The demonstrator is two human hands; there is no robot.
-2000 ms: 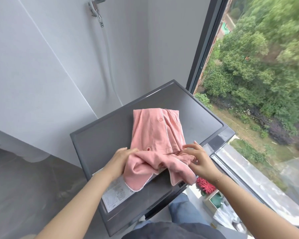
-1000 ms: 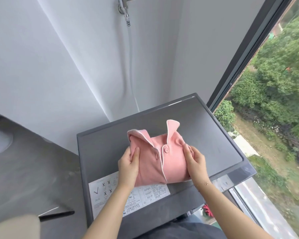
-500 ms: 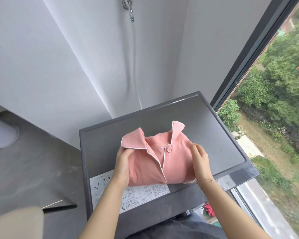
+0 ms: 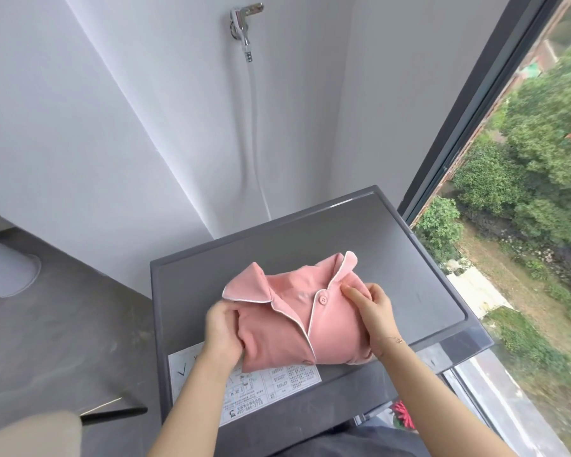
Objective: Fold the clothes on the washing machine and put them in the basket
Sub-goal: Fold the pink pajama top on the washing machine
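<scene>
Pink shirt [image 4: 297, 311] now a compact folded bundle, collar up; left hand [image 4: 223, 328] and right hand [image 4: 374, 308] grip its sides. Basket transfer likely next.

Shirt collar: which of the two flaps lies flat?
The flap by the left hand, collar flap, lies spread flat; the other flap, above the right hand, stands up on the pink shirt.
</scene>
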